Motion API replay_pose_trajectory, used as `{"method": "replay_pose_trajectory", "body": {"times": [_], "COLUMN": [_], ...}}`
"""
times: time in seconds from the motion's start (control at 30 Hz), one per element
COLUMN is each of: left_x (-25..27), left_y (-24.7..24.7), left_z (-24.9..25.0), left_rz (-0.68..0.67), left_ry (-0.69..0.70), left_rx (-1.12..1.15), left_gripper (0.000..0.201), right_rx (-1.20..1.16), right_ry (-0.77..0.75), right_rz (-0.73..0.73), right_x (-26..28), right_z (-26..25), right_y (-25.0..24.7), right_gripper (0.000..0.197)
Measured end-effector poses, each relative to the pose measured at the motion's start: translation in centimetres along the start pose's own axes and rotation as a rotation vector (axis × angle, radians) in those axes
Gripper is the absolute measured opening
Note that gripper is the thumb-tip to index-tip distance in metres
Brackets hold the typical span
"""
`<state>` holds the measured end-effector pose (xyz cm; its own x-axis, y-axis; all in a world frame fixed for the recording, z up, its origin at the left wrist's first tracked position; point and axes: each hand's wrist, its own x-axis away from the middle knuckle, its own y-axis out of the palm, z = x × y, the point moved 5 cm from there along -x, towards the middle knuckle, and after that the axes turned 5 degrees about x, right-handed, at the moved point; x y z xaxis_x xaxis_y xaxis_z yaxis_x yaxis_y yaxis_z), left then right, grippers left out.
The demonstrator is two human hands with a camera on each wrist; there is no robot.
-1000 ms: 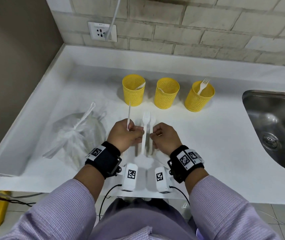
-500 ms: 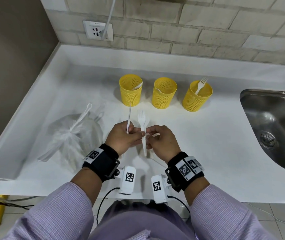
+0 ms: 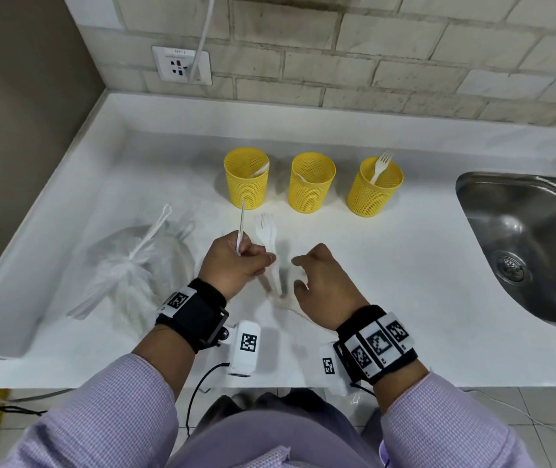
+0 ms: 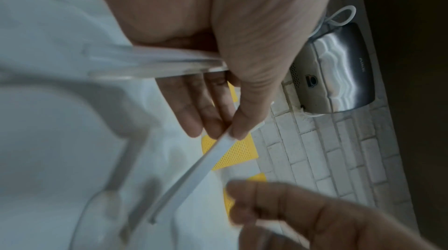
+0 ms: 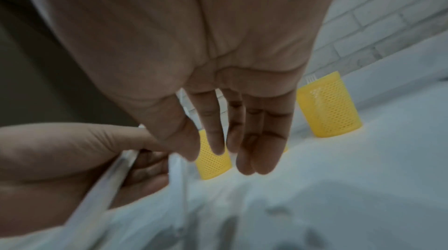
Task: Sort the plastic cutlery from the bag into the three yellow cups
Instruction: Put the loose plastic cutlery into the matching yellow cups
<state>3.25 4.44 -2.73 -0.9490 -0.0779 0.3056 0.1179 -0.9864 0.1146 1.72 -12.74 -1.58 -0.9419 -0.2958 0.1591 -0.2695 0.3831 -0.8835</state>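
Left grip: our left hand (image 3: 234, 261) pinches a white fork (image 3: 269, 243) by its handle between thumb and fingers, tines pointing toward the cups, and holds a second thin white piece (image 3: 240, 229) upright in the same fist; we cannot tell what kind of piece it is.
Right grip: our right hand (image 3: 324, 285) hangs spread and relaxed, fingers (image 5: 264, 139) straight, holding nothing, just beside the fork handle and apart from it.
Cups: three yellow mesh cups stand in a row near the back of the bench (image 3: 405, 282); the left cup (image 3: 247, 179) and the middle cup (image 3: 311, 182) each hold a white piece we cannot name, and the right cup (image 3: 374, 187) holds a fork standing tines up.
Bag: a clear plastic bag (image 3: 134, 271) lies on the bench left of our left hand, near the left edge.
Edges: a steel sink (image 3: 526, 244) cuts into the bench on the right, well apart from the cups; the front edge runs under our wrists.
Open room: bare bench lies between the right cup and the sink, and between our hands and the cups.
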Motion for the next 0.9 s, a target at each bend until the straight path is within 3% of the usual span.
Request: {"method": "replay_pose_trajectory", "body": {"times": [0.2, 0.53, 0.7, 0.83, 0.9], "left_x": [0.0, -0.2, -0.4, -0.7, -1.0], "left_y": [-0.9, -0.9, -1.9, -3.3, -3.7], "left_z": [0.0, 0.8, 1.8, 2.6, 2.8], "left_rz": [0.060, 0.060, 0.081, 0.124, 0.132], "left_ry": [0.018, 0.048, 0.090, 0.123, 0.127], "left_rx": [-0.002, -0.005, -0.003, 0.012, 0.007], "left_gripper": [0.052, 0.047, 0.046, 0.044, 0.044], "right_rx": [0.209, 0.281, 0.185, -0.190, -0.369], "right_ry": [0.106, 0.124, 0.148, 0.151, 0.099], "right_rz": [-0.263, -0.250, -0.021, 0.213, 0.284], "right_x": [2.0, 1.6, 0.4, -1.5, -2.9], "right_z": [2.8, 3.1, 1.8, 1.3, 0.6], "right_y": [2.1, 3.6, 1.6, -1.5, -3.4], "right_gripper": [0.041, 0.019, 0.014, 0.022, 0.042]}}
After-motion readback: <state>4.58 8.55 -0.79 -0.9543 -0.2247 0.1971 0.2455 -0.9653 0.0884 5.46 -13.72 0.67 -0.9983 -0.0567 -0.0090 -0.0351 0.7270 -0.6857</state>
